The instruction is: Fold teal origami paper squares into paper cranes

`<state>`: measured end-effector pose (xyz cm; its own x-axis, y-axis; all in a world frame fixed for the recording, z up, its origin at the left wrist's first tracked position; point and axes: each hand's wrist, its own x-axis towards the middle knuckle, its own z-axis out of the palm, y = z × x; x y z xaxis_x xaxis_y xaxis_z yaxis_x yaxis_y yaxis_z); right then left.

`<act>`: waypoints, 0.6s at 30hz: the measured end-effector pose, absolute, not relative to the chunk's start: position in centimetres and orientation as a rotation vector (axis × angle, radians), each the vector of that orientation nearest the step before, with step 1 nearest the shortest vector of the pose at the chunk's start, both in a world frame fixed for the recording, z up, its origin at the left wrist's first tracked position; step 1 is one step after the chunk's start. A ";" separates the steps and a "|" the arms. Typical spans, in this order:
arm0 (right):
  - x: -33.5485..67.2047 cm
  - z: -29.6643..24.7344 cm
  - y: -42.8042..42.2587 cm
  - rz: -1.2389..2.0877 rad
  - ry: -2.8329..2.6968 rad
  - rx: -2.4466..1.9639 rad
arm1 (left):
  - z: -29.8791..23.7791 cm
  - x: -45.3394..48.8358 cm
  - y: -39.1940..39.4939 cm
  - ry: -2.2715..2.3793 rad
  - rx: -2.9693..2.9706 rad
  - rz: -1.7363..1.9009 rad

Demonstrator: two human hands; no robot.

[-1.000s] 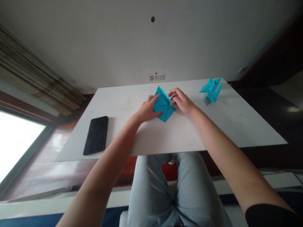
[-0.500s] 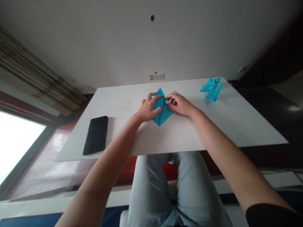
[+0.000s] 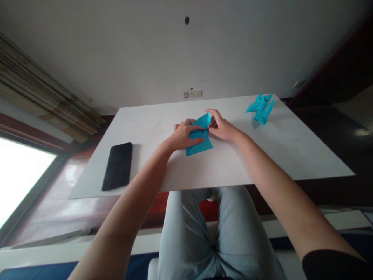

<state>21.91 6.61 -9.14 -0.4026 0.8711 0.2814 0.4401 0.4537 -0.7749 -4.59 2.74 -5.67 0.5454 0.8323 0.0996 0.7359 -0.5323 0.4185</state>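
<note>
A folded sheet of bright blue origami paper (image 3: pixel 199 147) rests on the white table, between my two hands. My left hand (image 3: pixel 186 135) grips it from the left, with thumb and forefinger lying across its face and the other fingers behind its far edge. My right hand (image 3: pixel 219 126) pinches the paper's right side with bent fingers, the forefinger raised near the top corner. The exact hold of the right fingertips is partly hidden.
Blue folded paper figures (image 3: pixel 261 109) stand at the table's back right. A black phone (image 3: pixel 117 166) lies at the left of the white table (image 3: pixel 151 120). Behind the table is a wall with sockets (image 3: pixel 192 94); a curtain (image 3: pixel 37 89) hangs at left.
The paper has turned from a diamond with its point towards me to a squarer outline. My right hand has shifted slightly, and its forefinger has lifted. My left fingers remain on the paper.
</note>
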 end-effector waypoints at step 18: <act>23.5 -7.4 6.8 0.733 -2.056 -1.151 | -5.6 -6.4 4.0 1.413 2.439 0.487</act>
